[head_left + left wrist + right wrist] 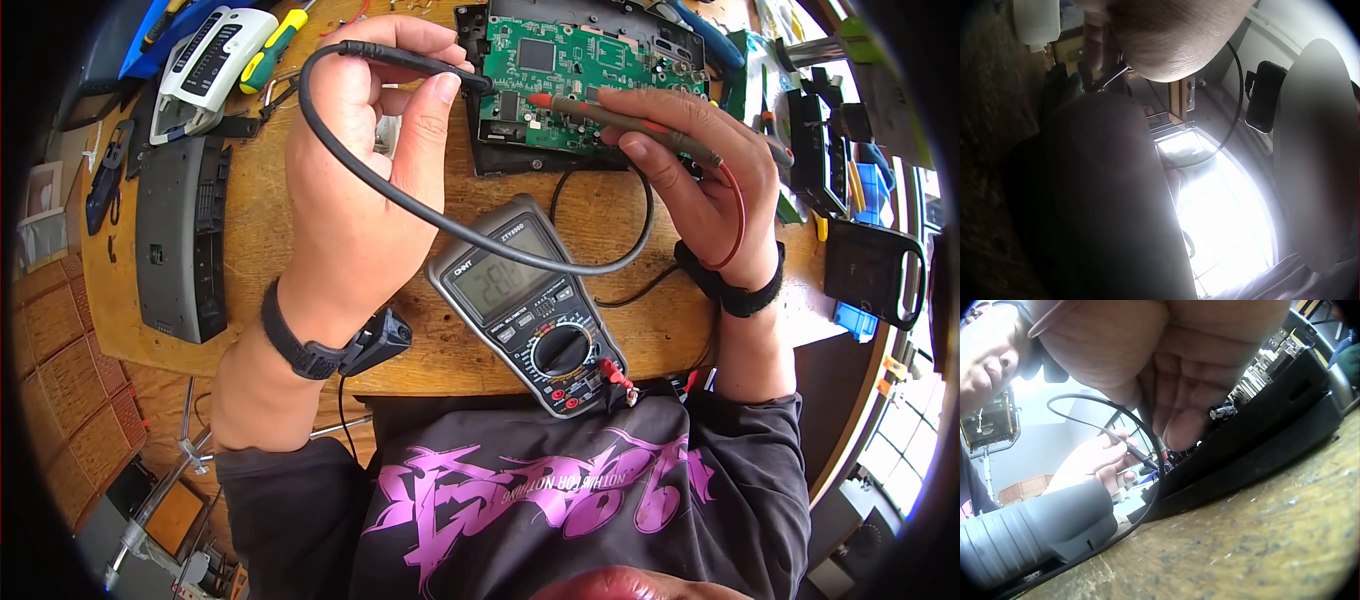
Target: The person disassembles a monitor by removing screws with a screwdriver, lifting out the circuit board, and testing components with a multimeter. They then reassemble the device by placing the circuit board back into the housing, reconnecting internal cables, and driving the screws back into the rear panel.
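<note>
In the head view my left hand (365, 190) pinches a black test probe (415, 63), its front end at the left edge of a green circuit board (590, 55). My right hand (715, 150) holds a red-and-grey test probe (610, 117) slanted over the same board, with its red end near a small chip. The board lies in a black plastic housing (500, 160). Below stands a digital multimeter (470, 290) with digits on its screen, partly crossed by the black lead (380, 185). The right wrist view shows the left fingers (1110, 462) around the black probe.
Left on the wooden table (255, 225) lie a dark grey casing (180, 250), a white crimping tool (215, 60) and a green-and-yellow screwdriver (275, 52). A black case with a handle (870, 265) sits at right. The multimeter's lower end reaches the table's front edge.
</note>
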`<state>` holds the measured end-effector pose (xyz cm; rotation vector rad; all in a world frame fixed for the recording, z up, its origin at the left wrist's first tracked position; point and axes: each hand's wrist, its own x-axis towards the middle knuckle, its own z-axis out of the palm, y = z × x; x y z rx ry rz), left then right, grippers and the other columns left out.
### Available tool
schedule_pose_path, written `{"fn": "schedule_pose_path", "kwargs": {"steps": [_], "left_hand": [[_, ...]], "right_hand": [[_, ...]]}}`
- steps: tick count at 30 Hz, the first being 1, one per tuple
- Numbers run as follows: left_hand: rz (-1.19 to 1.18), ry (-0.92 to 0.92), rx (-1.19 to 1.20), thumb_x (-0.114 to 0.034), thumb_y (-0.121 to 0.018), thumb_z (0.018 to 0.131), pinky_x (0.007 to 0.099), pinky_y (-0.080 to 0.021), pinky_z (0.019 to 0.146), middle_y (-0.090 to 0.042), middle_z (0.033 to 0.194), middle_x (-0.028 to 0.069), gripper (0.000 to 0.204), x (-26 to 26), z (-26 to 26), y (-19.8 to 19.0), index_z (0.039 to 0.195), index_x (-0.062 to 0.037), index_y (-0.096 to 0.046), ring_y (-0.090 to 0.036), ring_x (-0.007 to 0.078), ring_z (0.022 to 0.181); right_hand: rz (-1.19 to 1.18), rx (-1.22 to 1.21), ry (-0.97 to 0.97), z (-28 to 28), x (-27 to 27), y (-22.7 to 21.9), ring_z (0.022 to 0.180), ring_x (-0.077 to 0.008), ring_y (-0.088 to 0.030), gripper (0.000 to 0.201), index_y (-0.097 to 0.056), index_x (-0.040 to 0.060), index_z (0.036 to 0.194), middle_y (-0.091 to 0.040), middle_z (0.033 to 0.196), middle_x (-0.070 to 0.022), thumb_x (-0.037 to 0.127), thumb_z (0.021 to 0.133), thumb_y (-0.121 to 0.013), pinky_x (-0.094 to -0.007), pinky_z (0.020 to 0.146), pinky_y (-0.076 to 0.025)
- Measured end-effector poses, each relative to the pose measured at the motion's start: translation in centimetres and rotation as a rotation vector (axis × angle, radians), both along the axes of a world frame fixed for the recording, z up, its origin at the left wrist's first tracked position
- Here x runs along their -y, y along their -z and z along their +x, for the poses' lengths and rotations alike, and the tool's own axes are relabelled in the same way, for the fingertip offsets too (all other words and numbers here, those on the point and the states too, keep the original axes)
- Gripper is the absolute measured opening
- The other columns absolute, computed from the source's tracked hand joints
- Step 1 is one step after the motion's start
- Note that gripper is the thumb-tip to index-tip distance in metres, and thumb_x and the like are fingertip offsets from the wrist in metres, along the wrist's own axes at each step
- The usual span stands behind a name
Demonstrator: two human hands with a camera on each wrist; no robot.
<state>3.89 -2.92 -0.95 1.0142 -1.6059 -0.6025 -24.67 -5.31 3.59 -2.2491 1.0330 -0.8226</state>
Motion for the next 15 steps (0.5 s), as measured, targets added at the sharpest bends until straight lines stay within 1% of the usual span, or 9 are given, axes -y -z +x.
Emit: {"fn": "schedule_pose_path", "kwargs": {"steps": [2, 15], "left_hand": [[0.01, 0.008, -0.018, 0.0, -0.065, 0.115, 0.0313, -0.061, 0.099, -0.071, 0.132, 0.0139, 0.027, -0.01, -0.01, 0.04, 0.141, 0.0034, -0.056, -0.074, 0.02, 0.12], [0.009, 0.005, 0.018, 0.0, -0.064, 0.115, 0.0309, -0.061, 0.099, -0.072, 0.131, 0.0138, 0.027, 0.02, 0.06, -0.16, 0.14, 0.0033, -0.057, -0.074, 0.0204, 0.121]], "right_hand": [[0.003, 0.06, 0.032, 0.1, 0.0, 0.3, 0.103, -0.0236, -0.083, 0.03, -0.083, 0.0036, 0.131, -0.084, 0.115, -0.0154, 0.005, 0.102, -0.084, -0.0348, 0.092, -0.064], [-0.027, 0.032, 0.023, 0.11, 0.12, 0.15, 0.102, -0.0248, -0.083, 0.03, -0.083, 0.0035, 0.131, -0.085, 0.115, -0.016, 0.005, 0.101, -0.085, -0.0353, 0.091, -0.064]]}}
